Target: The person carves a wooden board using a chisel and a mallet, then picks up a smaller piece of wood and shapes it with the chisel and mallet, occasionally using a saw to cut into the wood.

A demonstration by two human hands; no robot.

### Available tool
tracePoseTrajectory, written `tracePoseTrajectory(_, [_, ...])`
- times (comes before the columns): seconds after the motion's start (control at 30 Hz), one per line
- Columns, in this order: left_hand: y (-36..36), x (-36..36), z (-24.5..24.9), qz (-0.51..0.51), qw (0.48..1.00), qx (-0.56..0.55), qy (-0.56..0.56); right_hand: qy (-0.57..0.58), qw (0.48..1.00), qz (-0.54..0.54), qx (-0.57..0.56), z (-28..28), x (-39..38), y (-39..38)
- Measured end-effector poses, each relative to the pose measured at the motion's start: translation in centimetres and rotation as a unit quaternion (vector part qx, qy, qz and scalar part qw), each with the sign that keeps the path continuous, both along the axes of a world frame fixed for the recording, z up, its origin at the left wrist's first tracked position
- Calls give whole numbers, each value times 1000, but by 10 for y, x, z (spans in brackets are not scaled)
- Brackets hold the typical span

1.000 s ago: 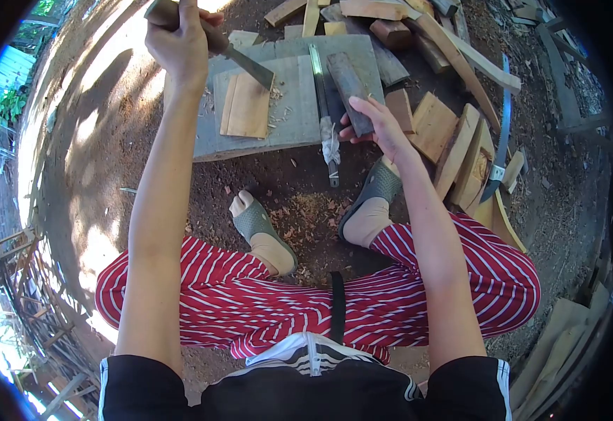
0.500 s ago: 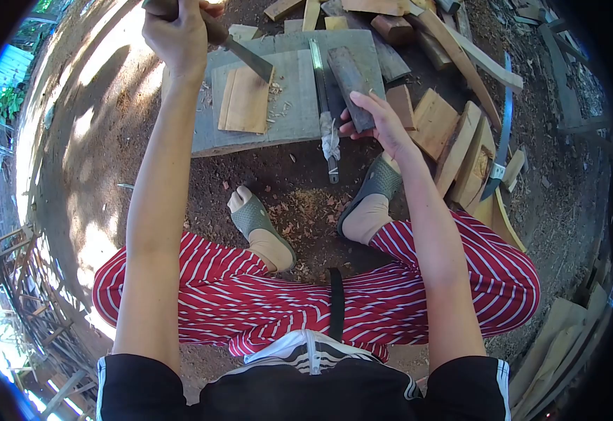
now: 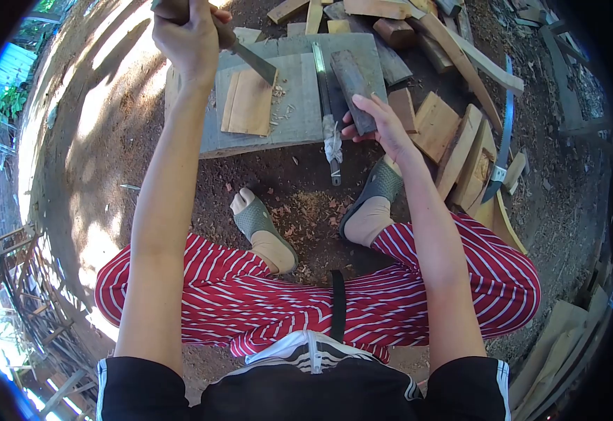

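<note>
My left hand [image 3: 187,45] is closed around the wooden handle of a chisel [image 3: 256,64]. The chisel slants down to the right, its broad blade end at the upper right corner of a light wooden piece [image 3: 247,105] with a line near its left side. That piece lies flat on a grey wooden block bench [image 3: 296,77], with pale shavings beside it. In my right hand [image 3: 384,126] is a dark rectangular block [image 3: 351,84], thumb on top and fingers underneath. Just left of the block lies a long narrow blade with a cloth-wrapped grip [image 3: 332,137].
Wood offcuts [image 3: 433,126] are heaped right of and behind the bench. A curved saw [image 3: 507,133] leans among them. My sandalled feet [image 3: 261,221] rest on the dirt before the bench, amid shavings. Planks [image 3: 559,351] lie at the lower right.
My left hand and the chisel have shifted slightly right and down. The light wooden piece and bench also appear a little further right in view. Both hands keep their grips.
</note>
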State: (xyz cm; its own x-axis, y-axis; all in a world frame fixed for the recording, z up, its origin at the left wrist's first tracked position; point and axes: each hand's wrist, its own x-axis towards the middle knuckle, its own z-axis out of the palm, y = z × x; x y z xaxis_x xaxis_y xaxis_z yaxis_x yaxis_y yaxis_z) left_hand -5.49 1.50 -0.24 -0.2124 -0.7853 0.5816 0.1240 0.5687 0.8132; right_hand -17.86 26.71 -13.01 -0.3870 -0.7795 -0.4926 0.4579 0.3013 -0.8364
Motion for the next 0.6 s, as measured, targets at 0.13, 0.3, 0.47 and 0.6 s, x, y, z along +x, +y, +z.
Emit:
tracePoseTrajectory(0.13, [14, 1, 3, -32, 999, 29, -22, 9, 1000, -3, 5, -1, 1, 1])
tracePoseTrajectory(0.3, [13, -10, -6, -35, 999, 0, 0, 22, 1000, -9, 8, 0, 7, -1])
tracePoseTrajectory(0.47, [15, -14, -11, -40, 999, 0, 32, -32, 997, -70, 23, 6, 6, -5])
tracePoseTrajectory(0.6, [10, -13, -19, -22, 999, 22, 26, 73, 996, -52, -12, 62, -4, -25])
